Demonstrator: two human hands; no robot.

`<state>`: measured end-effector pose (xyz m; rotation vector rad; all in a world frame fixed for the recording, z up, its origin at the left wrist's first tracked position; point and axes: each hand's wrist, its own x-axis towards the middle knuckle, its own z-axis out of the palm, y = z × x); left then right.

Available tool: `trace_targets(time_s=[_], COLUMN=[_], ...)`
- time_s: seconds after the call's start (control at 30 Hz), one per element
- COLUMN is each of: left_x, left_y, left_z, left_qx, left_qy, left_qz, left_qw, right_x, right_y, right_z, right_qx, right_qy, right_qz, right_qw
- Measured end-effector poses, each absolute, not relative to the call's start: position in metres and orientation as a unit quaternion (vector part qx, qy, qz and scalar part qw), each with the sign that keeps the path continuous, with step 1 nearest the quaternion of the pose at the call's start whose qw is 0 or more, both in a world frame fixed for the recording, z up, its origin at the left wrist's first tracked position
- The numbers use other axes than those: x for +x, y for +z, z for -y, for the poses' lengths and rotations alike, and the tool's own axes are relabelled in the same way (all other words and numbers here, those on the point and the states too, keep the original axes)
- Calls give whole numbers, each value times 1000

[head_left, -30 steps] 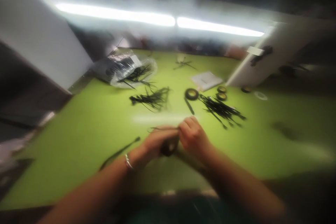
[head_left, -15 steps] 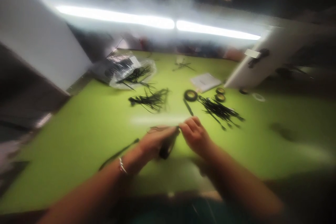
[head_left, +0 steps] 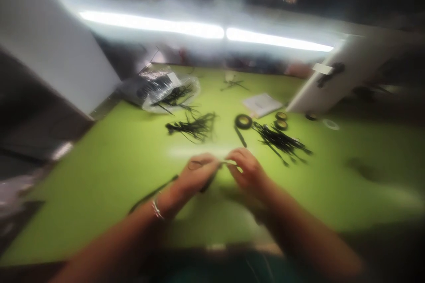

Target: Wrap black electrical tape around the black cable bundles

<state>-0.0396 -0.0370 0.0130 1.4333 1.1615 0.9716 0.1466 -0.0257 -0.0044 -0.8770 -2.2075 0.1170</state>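
Observation:
My left hand (head_left: 199, 171), with a pale bracelet at its wrist, is closed around a thin black cable. A loop of the cable (head_left: 195, 165) shows over the fingers. Under that hand hangs a dark bundle (head_left: 208, 183), mostly hidden. A narrow end sticks out from the left fingertips toward my right hand (head_left: 247, 168). The right thumb and fingers are apart around this end; blur hides whether they touch it. Just beyond the right hand lies a roll of black tape (head_left: 243, 121) with its loose strip pointing at me. A bunch of black cables (head_left: 280, 139) lies to its right.
Another cable bunch (head_left: 192, 127) lies on the green table (head_left: 99, 177), left of centre. Behind it sits a clear plastic bag (head_left: 166, 90) of black cables. Small tape rolls (head_left: 280, 124) and a white packet (head_left: 262, 104) lie at the back right, near a white panel (head_left: 318, 84).
The right thumb and fingers have parted from their pinch at the cable end. My left hand has turned slightly, and the dark bundle beneath shows less. The view has shifted a little.

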Motion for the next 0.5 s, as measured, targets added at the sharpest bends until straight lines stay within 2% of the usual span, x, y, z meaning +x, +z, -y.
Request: trace_targets(time_s=[0.07, 0.17, 0.23, 0.33, 0.4, 0.5], left_x=[-38, -37, -38, -39, -39, -41], left_y=[12, 10, 12, 17, 17, 11], left_z=[37, 37, 37, 37, 37, 35], left_qx=[649, 692, 692, 647, 601, 520], left_qy=[420, 424, 409, 368, 353, 367], left_qz=[-456, -427, -426, -429, -420, -418], left_qw=[441, 399, 415, 512, 581, 648], right_x=[145, 145, 146, 148, 149, 148], right_y=[-4, -3, -2, 0, 1, 0], right_z=[26, 28, 29, 28, 27, 27], right_qx=[-366, -386, -396, -392, -378, -363], right_qy=[86, 122, 174, 211, 150, -14], right_qz=[868, 876, 859, 836, 846, 870], right_qw=[324, 263, 273, 321, 344, 334])
